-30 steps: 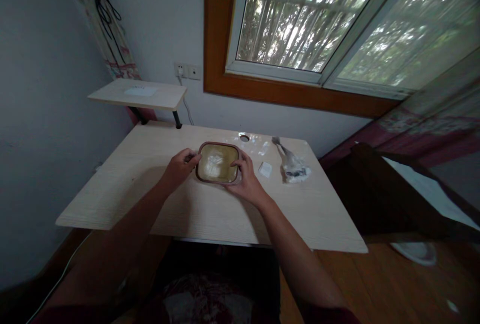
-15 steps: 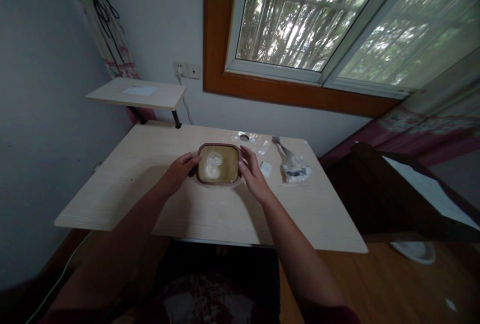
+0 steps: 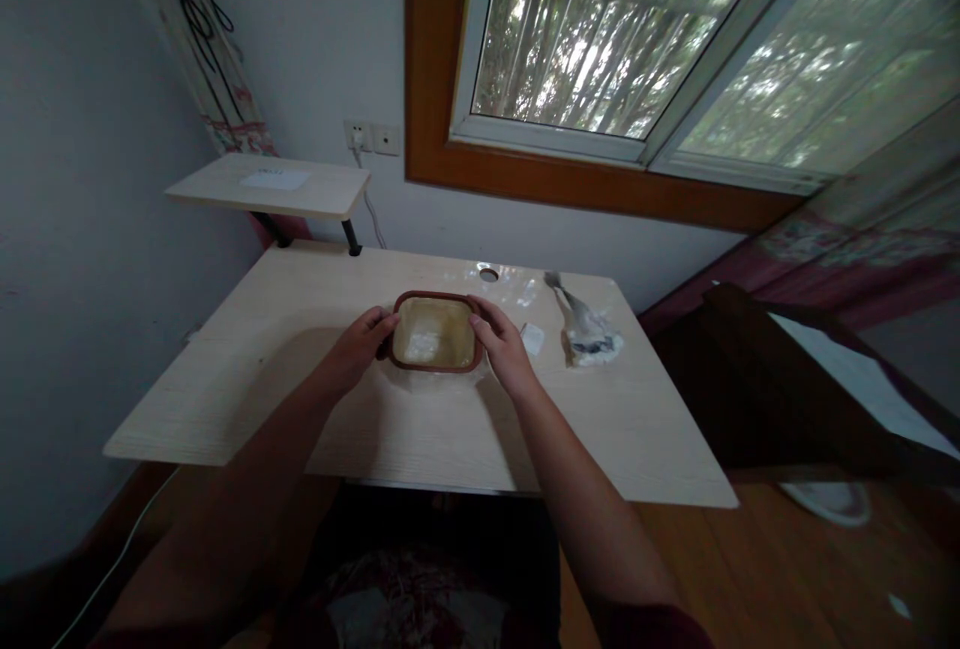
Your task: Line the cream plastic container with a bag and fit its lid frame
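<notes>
A rounded rectangular food container (image 3: 431,329) with a brown rim and a yellowish top is between my hands, over the middle of the table (image 3: 300,419). Light glints off its surface. My left hand (image 3: 367,341) grips the left end, thumb near the rim. On the right end my right hand (image 3: 502,339) is closed, its thumb on the upper edge and its fingers behind. A faint clear edge shows just below the container; whether it is a separate part I cannot tell. What is inside cannot be made out.
A small white packet (image 3: 532,338) lies right of my right hand. Beyond it is a clear plastic bag (image 3: 591,337) with something dark and white inside. A cable hole (image 3: 488,275) is at the back. A raised shelf (image 3: 330,191) holding a paper (image 3: 275,179) stands back left.
The container has tilted slightly and its glint has shrunk and shifted. My right hand has moved a little left along the rim; my left hand still holds the other end.
</notes>
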Available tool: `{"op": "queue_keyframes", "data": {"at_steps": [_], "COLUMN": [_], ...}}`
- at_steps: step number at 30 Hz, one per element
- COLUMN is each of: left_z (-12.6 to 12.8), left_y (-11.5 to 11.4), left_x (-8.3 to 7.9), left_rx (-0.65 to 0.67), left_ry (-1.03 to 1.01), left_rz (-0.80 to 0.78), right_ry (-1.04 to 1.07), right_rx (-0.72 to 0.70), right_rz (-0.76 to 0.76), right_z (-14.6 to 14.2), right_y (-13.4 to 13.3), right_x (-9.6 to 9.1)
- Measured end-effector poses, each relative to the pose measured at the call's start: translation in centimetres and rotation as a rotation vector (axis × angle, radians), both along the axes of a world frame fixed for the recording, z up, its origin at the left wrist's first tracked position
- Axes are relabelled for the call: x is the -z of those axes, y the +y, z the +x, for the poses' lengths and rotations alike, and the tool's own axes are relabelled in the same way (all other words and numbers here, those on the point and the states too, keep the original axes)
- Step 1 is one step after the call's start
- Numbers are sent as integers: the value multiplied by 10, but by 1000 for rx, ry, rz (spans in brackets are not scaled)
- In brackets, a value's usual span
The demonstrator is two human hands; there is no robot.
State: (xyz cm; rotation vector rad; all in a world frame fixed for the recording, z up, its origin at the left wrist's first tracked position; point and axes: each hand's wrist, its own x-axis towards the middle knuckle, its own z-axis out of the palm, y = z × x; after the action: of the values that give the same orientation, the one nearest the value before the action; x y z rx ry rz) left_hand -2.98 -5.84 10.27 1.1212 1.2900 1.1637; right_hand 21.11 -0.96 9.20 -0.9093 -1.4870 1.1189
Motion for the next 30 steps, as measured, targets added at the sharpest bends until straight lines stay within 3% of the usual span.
{"op": "queue_keyframes", "data": {"at_steps": [8, 18, 23, 30], "left_z": [2, 1, -3, -6], "left_y": [7, 22, 23, 24], "left_x": [-2, 20, 22, 12], "left_rx": [-30, -195, -172, -25], "left_ry": [38, 145, 234, 323], "left_rz": [22, 165, 248, 376], "right_ry": [16, 11, -8, -76], "right_rx": [4, 26, 32, 38], "right_rz": [-53, -62, -54, -33], "right_z": [-1, -1, -1, 0], "right_y": [15, 16, 17, 17], "right_x": [5, 7, 7, 8]}}
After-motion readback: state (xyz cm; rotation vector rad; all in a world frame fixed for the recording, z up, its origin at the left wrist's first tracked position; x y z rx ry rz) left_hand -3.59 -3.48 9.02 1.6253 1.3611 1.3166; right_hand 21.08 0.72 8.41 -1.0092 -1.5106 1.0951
